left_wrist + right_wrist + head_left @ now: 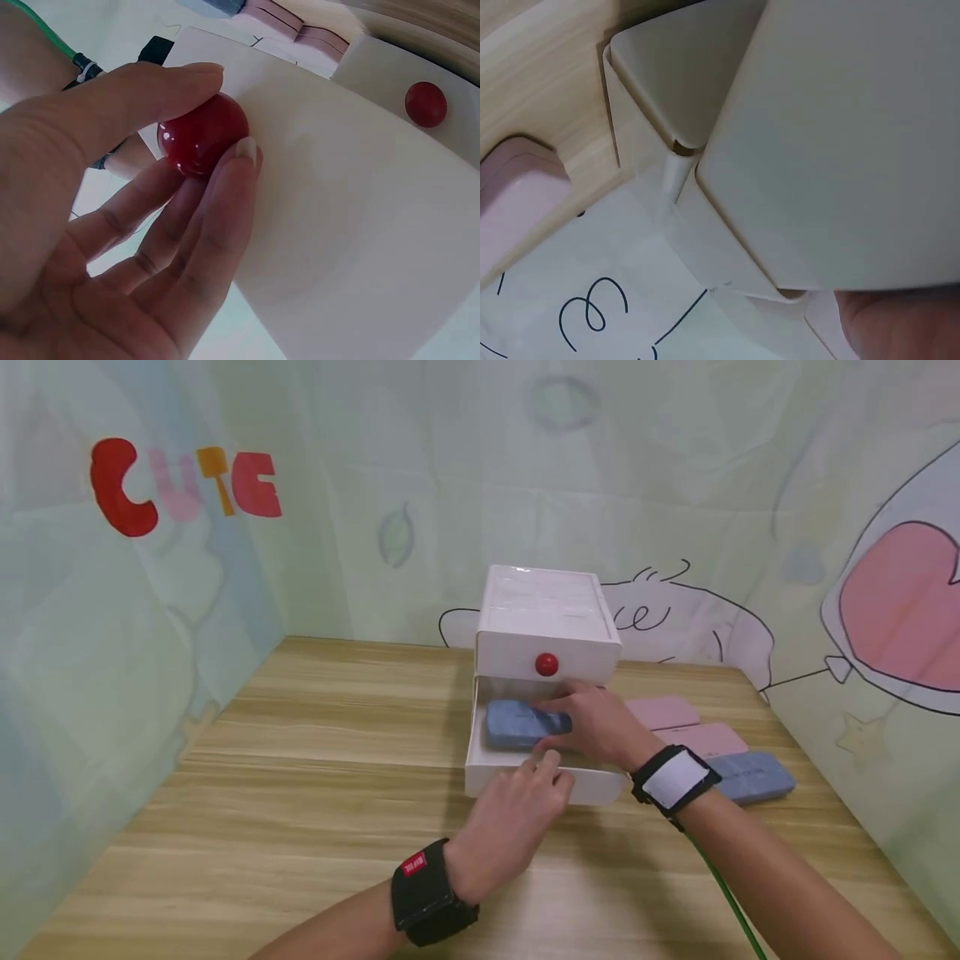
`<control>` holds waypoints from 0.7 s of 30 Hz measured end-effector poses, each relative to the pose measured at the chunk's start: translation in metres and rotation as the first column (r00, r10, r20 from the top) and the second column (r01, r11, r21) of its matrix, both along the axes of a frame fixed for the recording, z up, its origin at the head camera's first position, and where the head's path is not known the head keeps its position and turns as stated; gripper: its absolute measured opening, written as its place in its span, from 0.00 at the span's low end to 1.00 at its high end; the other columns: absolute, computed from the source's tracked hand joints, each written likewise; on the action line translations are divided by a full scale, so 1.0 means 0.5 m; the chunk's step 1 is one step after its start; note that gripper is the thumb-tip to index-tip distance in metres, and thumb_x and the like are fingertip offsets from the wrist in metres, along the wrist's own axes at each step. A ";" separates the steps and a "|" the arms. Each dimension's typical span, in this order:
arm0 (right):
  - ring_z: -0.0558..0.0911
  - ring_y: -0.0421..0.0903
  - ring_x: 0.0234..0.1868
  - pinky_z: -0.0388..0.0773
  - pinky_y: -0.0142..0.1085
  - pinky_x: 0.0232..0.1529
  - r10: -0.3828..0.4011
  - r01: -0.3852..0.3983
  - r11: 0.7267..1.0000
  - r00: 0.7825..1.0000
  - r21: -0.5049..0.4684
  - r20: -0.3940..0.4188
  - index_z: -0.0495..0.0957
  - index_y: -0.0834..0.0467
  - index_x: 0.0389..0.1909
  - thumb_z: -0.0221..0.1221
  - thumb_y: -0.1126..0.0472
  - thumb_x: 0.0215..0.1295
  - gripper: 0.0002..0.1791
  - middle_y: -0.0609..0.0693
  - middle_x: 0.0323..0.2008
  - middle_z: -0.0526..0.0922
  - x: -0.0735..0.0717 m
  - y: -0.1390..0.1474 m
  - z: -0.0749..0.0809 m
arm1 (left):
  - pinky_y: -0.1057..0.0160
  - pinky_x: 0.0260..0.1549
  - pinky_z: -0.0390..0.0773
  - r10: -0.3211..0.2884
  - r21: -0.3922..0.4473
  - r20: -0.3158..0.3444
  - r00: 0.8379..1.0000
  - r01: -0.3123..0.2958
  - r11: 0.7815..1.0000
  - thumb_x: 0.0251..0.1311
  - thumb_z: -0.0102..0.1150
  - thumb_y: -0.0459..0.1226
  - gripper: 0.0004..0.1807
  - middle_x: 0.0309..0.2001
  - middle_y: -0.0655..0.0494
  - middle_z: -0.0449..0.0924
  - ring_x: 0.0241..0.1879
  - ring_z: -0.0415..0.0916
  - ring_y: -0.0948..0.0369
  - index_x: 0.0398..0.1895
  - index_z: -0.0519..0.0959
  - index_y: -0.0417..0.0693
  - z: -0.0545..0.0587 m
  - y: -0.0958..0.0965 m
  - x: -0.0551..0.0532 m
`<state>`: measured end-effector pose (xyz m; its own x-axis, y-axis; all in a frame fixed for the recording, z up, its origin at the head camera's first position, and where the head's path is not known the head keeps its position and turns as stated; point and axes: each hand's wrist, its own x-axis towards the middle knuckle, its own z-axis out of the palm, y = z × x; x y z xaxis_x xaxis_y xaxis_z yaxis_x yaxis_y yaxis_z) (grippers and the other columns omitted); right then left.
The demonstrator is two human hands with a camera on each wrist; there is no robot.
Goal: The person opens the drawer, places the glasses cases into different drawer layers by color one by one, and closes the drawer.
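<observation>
A white two-drawer box [551, 602] has its lower drawer [491, 777] pulled out. My left hand [517, 814] is at the drawer's front; in the left wrist view, its thumb and fingers grip the round red knob [201, 135]. Over the open drawer, my right hand [603, 722] holds the right end of a flat, rounded blue case [517, 724], thumb at the near side and fingers at the far side. That case lies level within the drawer walls. Only a bit of the right hand [892, 326] shows in the right wrist view, the rest hidden behind the drawer.
The upper drawer, with its own red knob [547, 664], is closed. On the wooden table [315, 760] right of the box lie two pink cases [708, 739] and another blue case [753, 777]. A printed cloth wall [360, 460] stands behind. A green cable [723, 889] trails from the right wrist.
</observation>
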<state>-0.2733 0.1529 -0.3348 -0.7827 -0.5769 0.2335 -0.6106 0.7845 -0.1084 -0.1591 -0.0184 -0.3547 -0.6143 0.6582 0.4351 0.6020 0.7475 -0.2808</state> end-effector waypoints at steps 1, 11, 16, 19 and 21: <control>0.81 0.53 0.56 0.80 0.51 0.62 0.006 -0.006 1.000 1.000 -0.001 0.011 0.81 0.52 0.61 0.79 0.47 0.48 0.37 0.57 0.59 0.81 0.001 0.003 0.000 | 0.71 0.22 0.76 -0.004 0.003 0.006 1.000 0.004 1.000 0.56 0.71 0.34 0.12 0.41 0.57 0.76 0.33 0.78 0.65 0.43 0.82 0.51 0.000 0.000 -0.001; 0.81 0.50 0.57 0.80 0.50 0.61 0.092 -0.092 0.995 0.996 -0.024 0.010 0.86 0.53 0.54 0.78 0.56 0.50 0.27 0.52 0.56 0.84 0.000 0.031 0.009 | 0.71 0.23 0.77 -0.009 0.003 0.012 1.000 0.009 1.000 0.56 0.71 0.34 0.12 0.39 0.58 0.76 0.32 0.79 0.64 0.43 0.82 0.50 0.001 0.001 -0.003; 0.84 0.50 0.54 0.82 0.48 0.59 0.092 -0.095 0.995 0.994 -0.044 -0.051 0.89 0.55 0.48 0.79 0.58 0.49 0.23 0.52 0.50 0.88 -0.013 0.028 0.006 | 0.69 0.23 0.78 -0.008 -0.003 -0.023 1.000 0.008 1.000 0.56 0.71 0.34 0.11 0.37 0.58 0.75 0.31 0.79 0.64 0.41 0.81 0.51 -0.002 0.000 -0.002; 0.86 0.50 0.53 0.82 0.47 0.58 0.080 -0.083 0.996 0.994 -0.038 -0.081 0.89 0.56 0.46 0.79 0.58 0.48 0.22 0.52 0.48 0.89 -0.017 0.023 0.006 | 0.68 0.23 0.78 -0.007 0.003 -0.037 0.999 0.007 1.000 0.56 0.71 0.34 0.10 0.37 0.58 0.76 0.31 0.79 0.63 0.40 0.81 0.51 -0.004 0.001 -0.002; 0.86 0.51 0.52 0.83 0.48 0.58 0.065 -0.069 0.997 0.993 -0.034 -0.094 0.89 0.57 0.46 0.79 0.58 0.48 0.22 0.53 0.47 0.90 -0.018 0.021 0.006 | 0.68 0.23 0.79 -0.006 0.007 -0.046 0.999 0.007 1.000 0.56 0.70 0.34 0.10 0.37 0.58 0.76 0.31 0.79 0.63 0.40 0.81 0.51 -0.005 0.001 -0.002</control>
<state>-0.2824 0.1633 -0.3321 -0.7165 -0.6171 0.3253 -0.6704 0.7380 -0.0768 -0.1599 -0.0178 -0.3570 -0.5891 0.6591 0.4675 0.5934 0.7455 -0.3033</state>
